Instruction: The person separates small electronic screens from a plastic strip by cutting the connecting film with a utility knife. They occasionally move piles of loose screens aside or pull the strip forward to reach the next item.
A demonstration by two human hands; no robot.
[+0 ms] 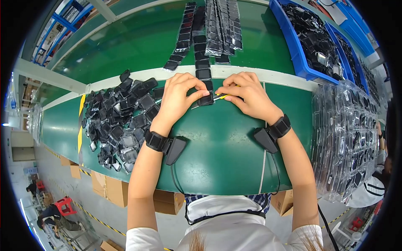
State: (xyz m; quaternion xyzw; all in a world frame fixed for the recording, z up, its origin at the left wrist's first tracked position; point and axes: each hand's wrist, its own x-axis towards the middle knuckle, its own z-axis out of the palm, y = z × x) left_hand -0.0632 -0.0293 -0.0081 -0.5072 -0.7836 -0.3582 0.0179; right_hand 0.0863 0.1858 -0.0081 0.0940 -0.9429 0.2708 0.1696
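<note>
A strip of black square pieces (204, 74) in clear film runs down the middle of the green worktop toward me. My left hand (182, 95) pinches the left edge of its near end between thumb and index finger. My right hand (246, 93), closed, holds small yellow-handled scissors (222, 96) at the right of that end piece. A thin metal tip shows past the strip's lower left corner; the rest of the blades is hidden. Left of my left hand lies a heap of loose black square pieces (121, 113), some with shiny film.
More film-packed strips (224, 27) lie on the raised green surface beyond a white rail (268, 75). Blue bins (302, 62) of black pieces stand far right. Clear plastic trays (343, 138) are stacked at the right. Cardboard boxes (109, 188) sit below the front edge. Cables hang from both wrist devices.
</note>
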